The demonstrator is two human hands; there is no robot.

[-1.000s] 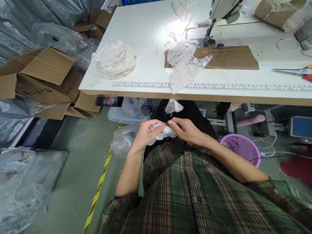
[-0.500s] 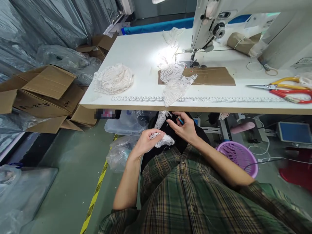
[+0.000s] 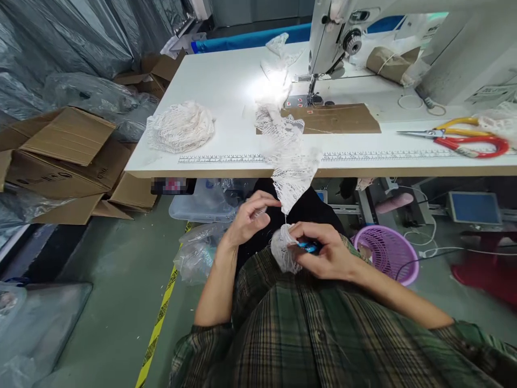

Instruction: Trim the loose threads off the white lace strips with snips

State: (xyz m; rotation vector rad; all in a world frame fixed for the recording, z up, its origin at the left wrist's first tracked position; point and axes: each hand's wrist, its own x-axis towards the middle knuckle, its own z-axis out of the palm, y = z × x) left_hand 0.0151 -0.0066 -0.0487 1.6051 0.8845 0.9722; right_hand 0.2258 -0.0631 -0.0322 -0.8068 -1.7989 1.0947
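Head view: shows 2 hands at the lap, just below the edge of the white table [image 3: 230, 174]. In the right hand [image 3: 333, 256], pinches the lace bundle [image 3: 284, 252] between thumb and fingers, with a small blue tool [image 3: 309, 247] also in the grasp; cannot tell the tool's kind. At the left hand [image 3: 247, 220], extends the index finger to the tip of the lace strip [image 3: 291, 186], with the thumb apart from that fingertip; cannot tell whether gripping the pale patch between the fingers.

Hangs over the table edge, strip tip downward, with a thin thread [image 3: 286, 219] running to the bundle. Lies farther back, across the brown card [image 3: 343, 118], near the sewing machine [image 3: 313, 89].

Judgement on handling: steady the strip close to its tip, with light pressure. Hold the thread straight, not tight; likely to pucker or tear open mesh under a hard pull. Turn the blue tool away from the lace and from the left fingertips. Bring its working end to the thread alone, well in sight. Support the bundle's weight in the right hand, to spare the thread. Watch for loose loops snagging on the tool.
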